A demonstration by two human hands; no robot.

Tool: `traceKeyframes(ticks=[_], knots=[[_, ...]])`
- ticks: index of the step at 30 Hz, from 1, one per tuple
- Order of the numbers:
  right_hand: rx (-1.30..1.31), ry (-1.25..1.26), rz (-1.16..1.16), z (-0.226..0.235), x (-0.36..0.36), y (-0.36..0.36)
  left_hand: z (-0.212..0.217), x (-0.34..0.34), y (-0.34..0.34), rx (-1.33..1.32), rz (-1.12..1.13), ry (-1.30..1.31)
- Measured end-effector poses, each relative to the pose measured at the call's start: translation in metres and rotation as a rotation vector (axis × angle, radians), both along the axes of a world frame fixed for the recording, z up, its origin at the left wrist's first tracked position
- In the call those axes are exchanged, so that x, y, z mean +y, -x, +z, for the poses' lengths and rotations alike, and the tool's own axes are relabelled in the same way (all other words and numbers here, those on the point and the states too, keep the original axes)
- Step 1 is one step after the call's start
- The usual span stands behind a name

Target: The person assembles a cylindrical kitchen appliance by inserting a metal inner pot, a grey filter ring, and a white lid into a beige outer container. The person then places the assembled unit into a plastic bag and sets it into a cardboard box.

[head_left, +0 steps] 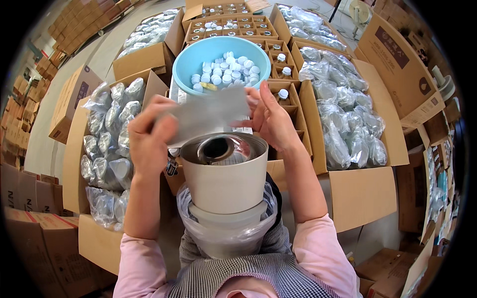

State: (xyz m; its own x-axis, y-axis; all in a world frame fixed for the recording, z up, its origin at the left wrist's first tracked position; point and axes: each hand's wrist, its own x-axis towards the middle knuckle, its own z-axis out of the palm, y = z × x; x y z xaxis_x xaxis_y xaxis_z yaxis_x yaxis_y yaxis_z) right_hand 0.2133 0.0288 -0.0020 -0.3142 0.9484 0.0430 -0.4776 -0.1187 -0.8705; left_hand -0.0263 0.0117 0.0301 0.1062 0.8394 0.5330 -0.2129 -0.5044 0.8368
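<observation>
My left hand (154,126) is closed on the near-left end of a flat grey piece (211,111), smeared by motion, so its material is hard to make out. At the piece's right end is my right hand (273,116), thumb raised and fingers apart; whether its fingertips touch the piece I cannot tell. Below both hands stands a beige round bucket-like container (223,179) with a shiny metal bowl-shaped part (243,149) inside, showing a dark round opening. It rests on a second beige container (226,218) wrapped in a clear plastic bag (191,218), between my legs.
Beyond my hands sits a light blue basin (181,62) with many white caps (226,74). Divided cartons of glass bottles (285,74) stand behind and right of it. Open cardboard boxes hold plastic-wrapped items (107,134) at left and more wrapped items (343,109) at right.
</observation>
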Motion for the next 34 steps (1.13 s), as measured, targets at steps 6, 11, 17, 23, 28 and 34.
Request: traceKeyframes(ticks=[6, 11, 17, 23, 28, 34], knots=[[-0.694, -0.49, 0.523, 0.036, 0.004, -0.005, -0.011, 0.001, 0.008, -0.295, 0.082, 0.112], [-0.774, -0.55, 0.619, 0.042, 0.008, -0.014, -0.004, -0.002, -0.01, -0.38, 0.135, 0.221], [-0.957, -0.519, 0.551, 0.054, -0.011, -0.004, -0.006, -0.007, -0.014, -0.324, 0.091, 0.249], [-0.788, -0.603, 0.514, 0.034, -0.014, -0.007, -0.019, 0.002, -0.009, -0.441, -0.037, 0.274], [-0.928, -0.848, -0.395, 0.065, -0.028, 0.007, 0.012, -0.008, -0.034, -0.537, 0.057, 0.302], [-0.84, -1.178, -0.547, 0.071, 0.003, 0.027, 0.027, -0.01, -0.037, 0.008, -0.028, -0.168]])
